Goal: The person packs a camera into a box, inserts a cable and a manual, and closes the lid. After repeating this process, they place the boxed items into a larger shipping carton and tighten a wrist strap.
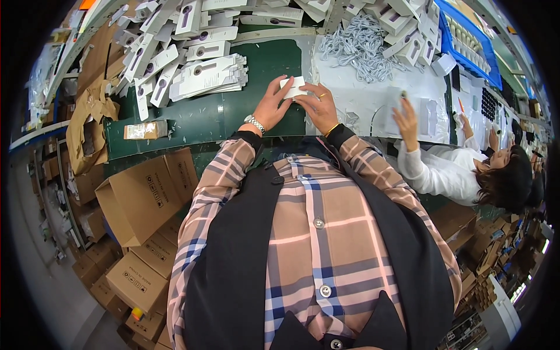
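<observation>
White card makes up the small carton (293,87) you hold at the upper middle of the frame, just over the near part of the green worktop (265,61). Your left hand (273,107) has its fingers and thumb closed on the carton's left side; your right hand (321,111) pinches its right side, so both are clamped on the one piece. You wear a metal watch (254,123) on the left wrist.

To the left of your hands, a fanned stack of flat white boxes (210,79) lies near, and beyond it a loose heap of white boxes (208,51) crowds the upper left. A tape-wrapped brown block (144,130) sits near the worktop's edge, with torn brown cardboard (88,119) beside that end. Below, at the left of the frame, stands a large open cardboard box (140,198).

On your right, a pale sheet (350,96) covers the worktop, carrying a tangle of white cables (364,46) with more boxed goods (411,49) alongside. A blue crate (447,42) bounds the upper right. A co-worker's blurred hand (406,123), in a white sleeve (431,175), reaches over the sheet, apart from your right hand.
</observation>
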The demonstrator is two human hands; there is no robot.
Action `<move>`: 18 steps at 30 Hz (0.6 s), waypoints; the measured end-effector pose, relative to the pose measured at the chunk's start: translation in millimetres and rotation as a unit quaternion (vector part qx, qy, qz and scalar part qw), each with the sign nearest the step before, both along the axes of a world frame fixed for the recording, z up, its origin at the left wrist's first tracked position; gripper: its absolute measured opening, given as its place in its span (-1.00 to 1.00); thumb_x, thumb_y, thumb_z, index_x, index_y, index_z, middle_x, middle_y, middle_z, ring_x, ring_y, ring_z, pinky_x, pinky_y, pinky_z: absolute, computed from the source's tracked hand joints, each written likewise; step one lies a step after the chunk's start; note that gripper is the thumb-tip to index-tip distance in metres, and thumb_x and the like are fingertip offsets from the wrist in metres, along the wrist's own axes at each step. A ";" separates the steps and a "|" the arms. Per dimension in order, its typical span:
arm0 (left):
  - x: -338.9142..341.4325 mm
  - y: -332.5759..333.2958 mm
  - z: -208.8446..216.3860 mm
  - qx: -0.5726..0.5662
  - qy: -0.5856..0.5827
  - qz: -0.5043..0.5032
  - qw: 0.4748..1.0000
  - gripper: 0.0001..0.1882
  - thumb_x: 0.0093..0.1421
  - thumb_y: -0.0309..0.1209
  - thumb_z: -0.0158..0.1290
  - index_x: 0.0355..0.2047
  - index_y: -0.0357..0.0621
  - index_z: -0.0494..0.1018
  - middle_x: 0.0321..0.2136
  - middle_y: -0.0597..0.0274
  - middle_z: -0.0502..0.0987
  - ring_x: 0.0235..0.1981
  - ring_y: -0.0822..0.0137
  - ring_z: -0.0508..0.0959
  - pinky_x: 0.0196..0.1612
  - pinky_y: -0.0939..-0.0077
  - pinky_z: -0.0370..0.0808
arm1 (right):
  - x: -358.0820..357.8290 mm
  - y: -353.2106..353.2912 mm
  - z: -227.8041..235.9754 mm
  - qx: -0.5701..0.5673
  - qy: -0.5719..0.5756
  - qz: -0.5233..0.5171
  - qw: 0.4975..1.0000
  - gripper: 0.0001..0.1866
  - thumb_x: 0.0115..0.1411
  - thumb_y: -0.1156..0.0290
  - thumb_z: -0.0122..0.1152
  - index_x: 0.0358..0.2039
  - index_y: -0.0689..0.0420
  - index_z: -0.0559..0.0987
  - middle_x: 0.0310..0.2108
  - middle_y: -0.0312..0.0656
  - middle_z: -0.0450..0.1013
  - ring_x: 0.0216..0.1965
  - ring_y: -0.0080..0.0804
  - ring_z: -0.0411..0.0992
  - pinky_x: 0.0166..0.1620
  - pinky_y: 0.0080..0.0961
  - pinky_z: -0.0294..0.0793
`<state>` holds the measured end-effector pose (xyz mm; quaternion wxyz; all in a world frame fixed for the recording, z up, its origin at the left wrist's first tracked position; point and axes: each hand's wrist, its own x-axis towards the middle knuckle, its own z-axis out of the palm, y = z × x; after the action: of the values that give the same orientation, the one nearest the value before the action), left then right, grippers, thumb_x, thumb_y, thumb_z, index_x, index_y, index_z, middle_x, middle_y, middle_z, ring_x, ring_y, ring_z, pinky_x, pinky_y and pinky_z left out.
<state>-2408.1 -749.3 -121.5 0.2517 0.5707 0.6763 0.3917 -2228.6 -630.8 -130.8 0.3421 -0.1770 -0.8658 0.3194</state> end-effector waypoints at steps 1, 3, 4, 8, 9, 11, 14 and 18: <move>-0.2 0.0 -0.5 -0.005 0.001 -0.002 1.000 -0.33 0.38 -0.46 0.08 0.47 0.09 0.23 0.41 0.01 0.14 0.31 -0.04 0.41 0.32 0.24 0.40 | 0.5 1.0 -0.3 0.004 0.000 0.006 1.000 -0.80 0.19 0.38 0.41 -0.15 -0.13 0.71 0.03 -0.35 0.55 0.12 -0.25 0.50 0.33 0.03 0.25; 0.0 -0.3 -1.5 -0.001 0.001 0.002 1.000 -0.33 0.36 -0.45 0.10 0.47 0.10 0.23 0.40 0.01 0.16 0.29 -0.05 0.42 0.31 0.24 0.41 | 2.2 2.4 -0.8 0.023 -0.005 0.015 1.000 -0.79 0.19 0.39 0.40 -0.14 -0.14 0.71 0.04 -0.35 0.55 0.14 -0.25 0.49 0.33 0.02 0.24; 0.2 -0.6 -2.0 0.003 0.001 0.005 1.000 -0.32 0.35 -0.44 0.11 0.46 0.12 0.24 0.39 0.00 0.17 0.26 -0.06 0.43 0.29 0.24 0.42 | 3.2 3.0 -1.0 0.041 -0.010 0.023 0.999 -0.78 0.19 0.39 0.40 -0.13 -0.14 0.71 0.04 -0.35 0.55 0.15 -0.24 0.49 0.34 0.02 0.23; 1.7 -0.3 -0.9 0.004 -0.003 0.005 1.000 -0.31 0.34 -0.43 0.12 0.46 0.14 0.25 0.38 0.01 0.18 0.21 -0.05 0.45 0.26 0.23 0.44 | 6.1 8.2 -1.5 0.071 -0.015 0.036 0.997 -0.74 0.19 0.42 0.36 -0.10 -0.17 0.70 0.05 -0.36 0.55 0.20 -0.25 0.47 0.36 0.02 0.20; 1.8 -0.1 -0.4 0.002 -0.006 0.003 1.000 -0.31 0.34 -0.43 0.12 0.46 0.14 0.24 0.38 0.01 0.19 0.20 -0.05 0.45 0.26 0.24 0.44 | 6.2 9.1 -1.9 0.077 -0.015 0.037 0.996 -0.72 0.19 0.43 0.34 -0.09 -0.18 0.70 0.06 -0.36 0.55 0.21 -0.25 0.47 0.37 0.03 0.19; 0.5 0.1 0.5 0.001 -0.006 0.006 1.000 -0.32 0.34 -0.43 0.12 0.46 0.14 0.24 0.38 0.02 0.18 0.20 -0.04 0.45 0.25 0.24 0.45 | 5.2 10.0 -2.1 0.093 -0.022 0.039 0.995 -0.71 0.18 0.44 0.33 -0.08 -0.17 0.70 0.06 -0.37 0.55 0.21 -0.25 0.46 0.38 0.03 0.18; 0.1 0.0 1.2 -0.003 -0.008 0.009 1.000 -0.32 0.34 -0.43 0.12 0.46 0.15 0.24 0.38 0.02 0.18 0.19 -0.03 0.46 0.24 0.24 0.45 | 5.0 10.7 -1.0 0.126 -0.036 0.039 0.991 -0.69 0.17 0.46 0.30 -0.08 -0.17 0.70 0.06 -0.39 0.56 0.21 -0.25 0.46 0.39 0.04 0.17; 1.4 0.5 1.0 0.000 -0.005 0.005 1.000 -0.32 0.34 -0.43 0.11 0.46 0.14 0.24 0.38 0.03 0.19 0.17 -0.02 0.46 0.23 0.25 0.45 | 6.5 12.5 0.2 0.139 -0.029 0.044 0.989 -0.66 0.14 0.47 0.27 -0.07 -0.15 0.70 0.07 -0.41 0.56 0.21 -0.25 0.46 0.40 0.06 0.16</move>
<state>-2406.7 -748.8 -120.5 0.2530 0.5656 0.6777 0.3960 -2222.1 -618.3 -130.6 0.3235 -0.0987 -0.9185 0.2051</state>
